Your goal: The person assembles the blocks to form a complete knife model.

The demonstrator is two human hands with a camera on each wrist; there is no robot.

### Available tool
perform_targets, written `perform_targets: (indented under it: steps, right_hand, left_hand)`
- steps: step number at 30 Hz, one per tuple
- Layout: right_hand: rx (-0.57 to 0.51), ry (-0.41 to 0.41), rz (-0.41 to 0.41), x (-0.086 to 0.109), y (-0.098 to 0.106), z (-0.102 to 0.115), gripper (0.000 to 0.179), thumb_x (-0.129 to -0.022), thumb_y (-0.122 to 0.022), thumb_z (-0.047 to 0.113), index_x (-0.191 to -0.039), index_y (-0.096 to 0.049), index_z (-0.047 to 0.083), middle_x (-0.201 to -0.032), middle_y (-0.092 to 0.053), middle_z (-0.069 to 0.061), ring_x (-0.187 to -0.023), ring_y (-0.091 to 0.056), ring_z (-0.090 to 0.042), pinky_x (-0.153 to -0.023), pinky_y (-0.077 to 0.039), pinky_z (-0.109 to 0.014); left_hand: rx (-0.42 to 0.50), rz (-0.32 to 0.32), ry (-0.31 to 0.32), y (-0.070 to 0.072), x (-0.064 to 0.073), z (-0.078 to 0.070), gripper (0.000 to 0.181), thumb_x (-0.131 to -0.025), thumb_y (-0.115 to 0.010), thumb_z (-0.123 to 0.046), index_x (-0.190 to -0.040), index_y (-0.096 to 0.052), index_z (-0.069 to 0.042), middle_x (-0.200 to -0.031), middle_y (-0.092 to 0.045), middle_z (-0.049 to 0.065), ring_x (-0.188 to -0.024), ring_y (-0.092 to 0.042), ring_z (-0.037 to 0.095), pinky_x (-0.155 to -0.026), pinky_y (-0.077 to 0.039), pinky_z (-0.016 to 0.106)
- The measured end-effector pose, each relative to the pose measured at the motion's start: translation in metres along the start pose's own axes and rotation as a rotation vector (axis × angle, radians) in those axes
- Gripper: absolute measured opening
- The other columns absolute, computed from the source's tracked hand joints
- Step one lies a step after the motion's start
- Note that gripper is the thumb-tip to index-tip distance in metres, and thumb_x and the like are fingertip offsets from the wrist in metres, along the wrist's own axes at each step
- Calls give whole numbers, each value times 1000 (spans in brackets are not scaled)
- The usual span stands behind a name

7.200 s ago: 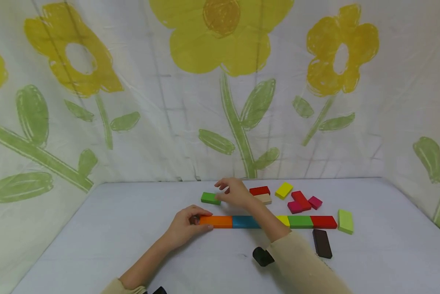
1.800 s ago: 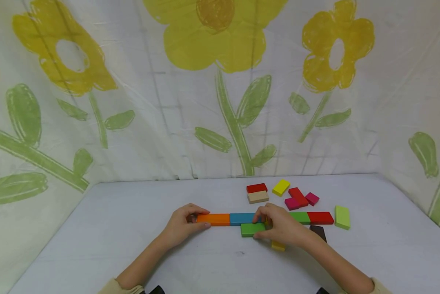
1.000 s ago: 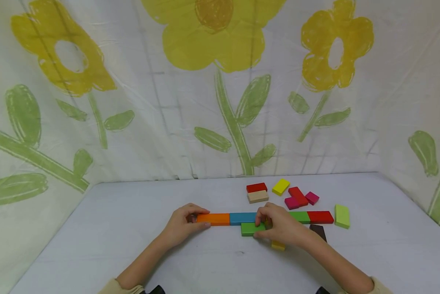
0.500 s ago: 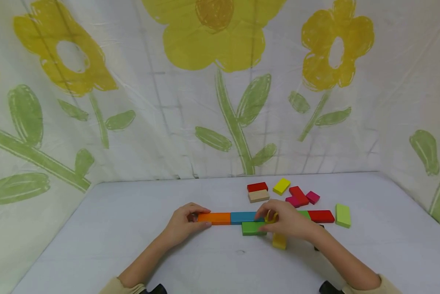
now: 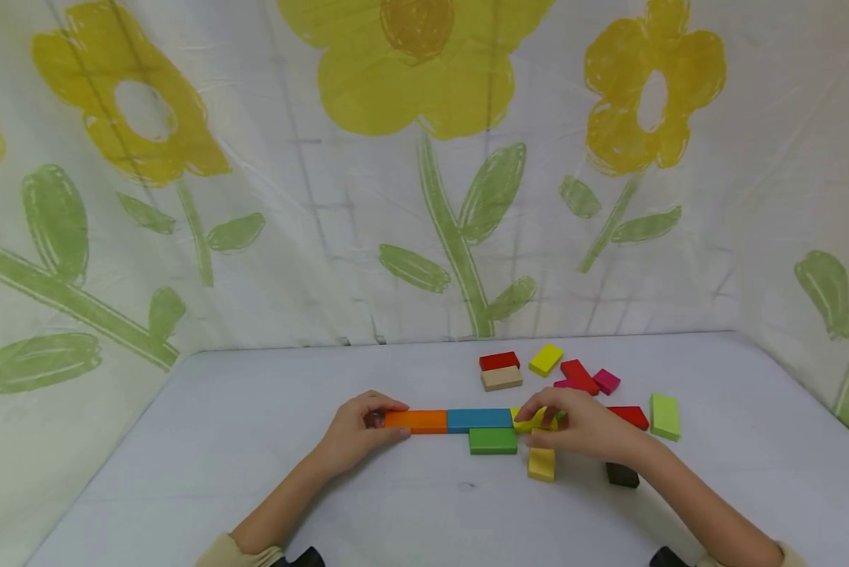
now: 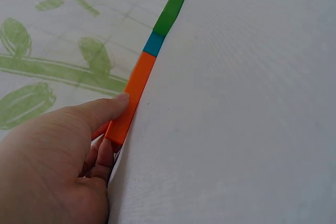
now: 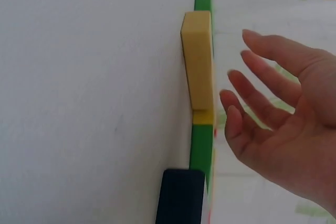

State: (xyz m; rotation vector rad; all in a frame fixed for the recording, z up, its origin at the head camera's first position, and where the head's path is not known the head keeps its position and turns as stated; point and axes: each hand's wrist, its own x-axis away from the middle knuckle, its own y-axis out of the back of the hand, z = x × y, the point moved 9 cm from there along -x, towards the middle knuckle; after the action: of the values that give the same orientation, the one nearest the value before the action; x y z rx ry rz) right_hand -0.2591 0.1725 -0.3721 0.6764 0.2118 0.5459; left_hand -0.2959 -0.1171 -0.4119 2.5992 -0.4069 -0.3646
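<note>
My left hand (image 5: 354, 437) grips the left end of an orange block (image 5: 424, 422), thumb on the near side, also seen in the left wrist view. The orange block begins a straight row, followed by a blue block (image 5: 479, 420) and a yellow block (image 5: 520, 427). A green block (image 5: 493, 442) lies against the near side of the blue one. Over the yellow part of the row, my right hand (image 5: 583, 425) hovers with loosely bent fingers and holds nothing. Just below its fingertips, a pale yellow block (image 5: 542, 466) points towards me; the right wrist view shows it apart from the fingers.
Beyond the right hand, a red block (image 5: 630, 417) ends the row, beside a lime block (image 5: 665, 417). A black block (image 5: 621, 475) lies under the right forearm. Behind are a dark red block (image 5: 498, 361), a beige block (image 5: 502, 379), a yellow one (image 5: 546, 359) and several red and magenta pieces.
The right hand brought the green block from behind the row to its near side, let go, and moved right. The left hand has kept its grip on the orange block.
</note>
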Motion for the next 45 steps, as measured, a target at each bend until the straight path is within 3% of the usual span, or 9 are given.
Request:
perform_targets:
  steps: [15, 23, 25, 29, 35, 39, 43, 45]
  right_hand:
    - [-58, 22, 128, 8, -3, -11, 34, -88, -86, 14, -120, -74, 11, -120, -72, -6, -95, -61, -17, -74, -53, -23]
    - [-8, 184, 173, 4, -6, -52, 37, -90, -86, 28, -125, -73, 23, -121, -70, 5, -89, -63, -10, -69, -54, -23]
    - [-19, 189, 187, 5, -6, -51, 38, -90, -86, 24, -126, -73, 20, -120, -69, 3, -89, -60, -11, -67, -52, -24]
    - [-18, 165, 195, 4, -6, -60, 36, -90, -86, 24, -123, -73, 20, -117, -70, 4, -87, -58, -12, -66, -50, -23]
    - [-6, 70, 201, -2, -12, -97, 33, -86, -88, 37, -117, -76, 30, -110, -70, 8, -86, -62, -11, -68, -53, -23]
    - [-25, 49, 207, 4, -11, -69, 31, -87, -88, 33, -114, -77, 24, -107, -70, 7, -82, -61, -12, -67, -52, -23]
    - [-36, 13, 203, 10, -8, -29, 28, -88, -87, 18, -112, -76, 13, -105, -69, 3, -79, -58, -12, -66, -49, -22]
    - [-40, -13, 200, 12, -8, -22, 27, -87, -87, 12, -111, -76, 11, -104, -69, 2, -78, -56, -11, -66, -48, -21]
  left_hand:
    - [-9, -1, -26, 1, 0, -1, 29, -88, -87, -15, -113, -80, -3, -104, -70, 9, -80, -53, 10, -72, -45, 20]
    - [-2, -4, -28, 0, 0, 0, 29, -87, -87, -15, -113, -80, -3, -104, -70, 9, -80, -52, 9, -71, -44, 19]
    - [-5, -5, -26, 0, 0, 1, 29, -87, -87, -16, -113, -80, -4, -104, -70, 8, -80, -53, 9, -72, -45, 19]
    - [-15, -5, -23, 0, 0, 2, 28, -88, -87, -17, -113, -80, -5, -104, -70, 7, -80, -53, 9, -72, -45, 20]
    - [-12, 1, -20, -1, 0, 2, 29, -88, -86, -17, -114, -80, -5, -105, -70, 8, -80, -53, 10, -72, -44, 20]
    - [1, 2, -15, 0, 0, 0, 29, -88, -86, -16, -114, -80, -4, -107, -71, 9, -80, -52, 10, -71, -44, 20]
    - [8, 2, -10, 0, 0, -1, 30, -88, -86, -16, -114, -80, -4, -107, -71, 9, -80, -52, 10, -71, -44, 19]
    - [8, 2, -8, 0, 1, -1, 30, -88, -86, -16, -114, -80, -3, -107, -70, 9, -80, -52, 10, -71, -44, 19]
